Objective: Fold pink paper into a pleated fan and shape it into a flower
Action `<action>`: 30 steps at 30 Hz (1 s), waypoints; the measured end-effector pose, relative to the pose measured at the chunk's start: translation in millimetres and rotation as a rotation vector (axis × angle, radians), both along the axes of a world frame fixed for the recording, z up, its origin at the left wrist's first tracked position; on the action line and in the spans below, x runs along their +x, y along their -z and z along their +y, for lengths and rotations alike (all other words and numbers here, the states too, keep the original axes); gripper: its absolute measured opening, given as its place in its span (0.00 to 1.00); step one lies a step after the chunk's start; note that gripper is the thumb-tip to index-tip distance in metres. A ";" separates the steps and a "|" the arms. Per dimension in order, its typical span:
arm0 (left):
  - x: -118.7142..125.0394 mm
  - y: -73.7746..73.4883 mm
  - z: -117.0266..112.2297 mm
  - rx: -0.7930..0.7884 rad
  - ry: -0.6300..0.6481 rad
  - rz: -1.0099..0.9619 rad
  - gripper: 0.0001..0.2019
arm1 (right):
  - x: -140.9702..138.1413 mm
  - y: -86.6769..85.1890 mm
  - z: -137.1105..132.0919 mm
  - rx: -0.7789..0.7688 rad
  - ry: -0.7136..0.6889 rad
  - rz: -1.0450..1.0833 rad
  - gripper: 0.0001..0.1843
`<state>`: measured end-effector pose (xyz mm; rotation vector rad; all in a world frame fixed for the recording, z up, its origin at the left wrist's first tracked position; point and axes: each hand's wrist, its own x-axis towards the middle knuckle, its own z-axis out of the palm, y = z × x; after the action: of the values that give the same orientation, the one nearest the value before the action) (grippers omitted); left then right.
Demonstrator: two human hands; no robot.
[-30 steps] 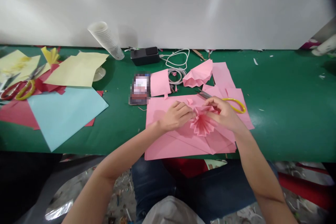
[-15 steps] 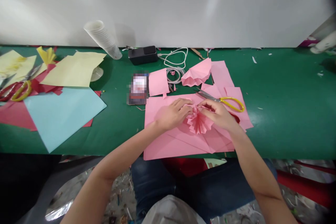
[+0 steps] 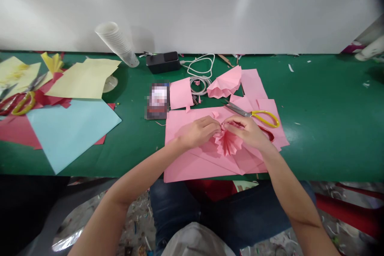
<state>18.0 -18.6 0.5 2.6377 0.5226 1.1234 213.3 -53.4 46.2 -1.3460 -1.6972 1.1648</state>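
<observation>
A pleated pink paper fan [image 3: 228, 142] is spread toward me, its gathered top pinched between both hands. My left hand [image 3: 204, 131] is closed on the fan's upper left side, fingertips at the gather. From the other side my right hand [image 3: 247, 130] grips it with thumb and fingers. Beneath lie stacked pink paper sheets [image 3: 186, 164]. Scissors [image 3: 264, 118] with one yellow and one red handle rest beside my right hand, which partly hides the red one. Beyond them sits another pleated pink paper piece [image 3: 225, 83].
A phone [image 3: 157, 101], a small pink sheet [image 3: 181, 94], a coiled white cable [image 3: 201, 84] and a black box [image 3: 163, 62] stand behind the stack. Leaning stacked paper cups [image 3: 118, 44] are at the back. Blue paper [image 3: 75, 128], yellow paper [image 3: 84, 78] and other scissors [image 3: 27, 98] lie left.
Both hands have shifted slightly toward me and closer together at the gather, and the fan has come down a little. A small pink scrap now shows beyond my left hand.
</observation>
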 end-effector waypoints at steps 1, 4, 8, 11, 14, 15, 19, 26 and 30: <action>-0.7 -0.5 0.0 0.025 0.015 0.026 0.09 | 0.2 -0.6 0.2 -0.020 -0.020 0.009 0.09; -2.8 -3.3 -0.4 0.081 0.045 0.112 0.09 | 0.7 -2.3 0.5 -0.056 -0.051 0.003 0.09; -3.3 -7.4 -1.2 0.109 0.035 0.141 0.08 | 1.3 -4.5 0.1 -0.064 -0.051 -0.027 0.08; -1.4 -6.8 -2.1 0.083 0.000 0.112 0.08 | 1.6 -6.0 -0.1 -0.062 -0.050 -0.034 0.08; 1.4 -2.3 -2.6 0.025 0.007 0.013 0.07 | 1.9 -6.9 0.3 -0.081 -0.051 -0.033 0.08; 2.2 -0.6 -2.6 0.010 0.016 -0.030 0.06 | 2.1 -7.1 0.6 -0.095 -0.060 -0.026 0.08; 3.0 2.8 -1.0 0.057 0.067 -0.083 0.06 | 3.7 -5.4 2.9 -0.142 -0.114 0.012 0.09; 3.4 -0.3 -1.0 0.029 0.062 -0.109 0.10 | 7.0 0.4 4.5 -0.188 -0.073 -0.018 0.08; 4.1 0.8 -1.4 -0.121 0.069 -0.170 0.12 | 8.0 -6.7 3.2 -0.182 -0.043 -0.005 0.08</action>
<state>22.1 -20.0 -0.4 2.4115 0.4477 1.2399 221.3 -50.2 52.9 -1.4273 -1.6635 1.3694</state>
